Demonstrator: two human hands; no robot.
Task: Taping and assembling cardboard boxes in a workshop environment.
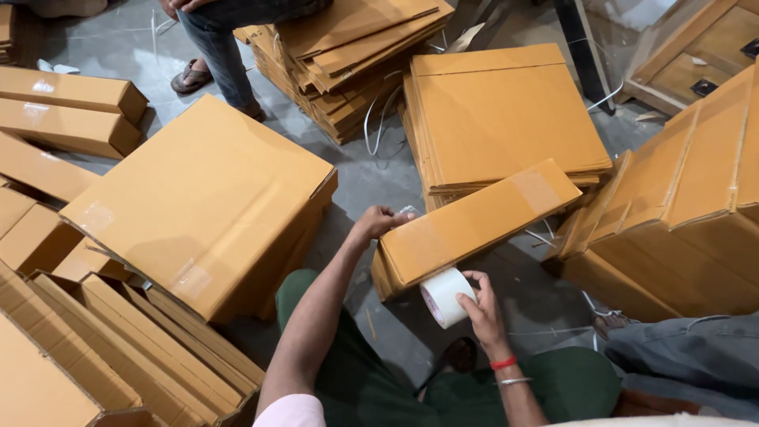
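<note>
Resting on the near left end of a long flat box (474, 225), the left hand (379, 223) is seen with its fingers curled over the box's corner, pressed against the cardboard. The box is laid at the middle of the scene, tilted with its far right end propped on a stack of flat cartons (506, 119) and its near end low, close to the floor (379, 174). A tape roll (444, 296) (white, with its open core turned toward the camera) is held just under the box's near edge by the right hand (484, 312); its fingers are wrapped round the roll's right side, with the thumb on the roll's upper rim. A red band and a metal bangle are worn on the right wrist.

A big closed box (205, 198) is set to the left, tilted over more flattened cartons. Further flat stacks are piled at the far middle, and slanted cartons (688, 190) are leaned at the right. Another person's legs (221, 47) are seen at the far side, beside the far stack, and a grey-clad leg with a sandalled foot is seen at the near right.
</note>
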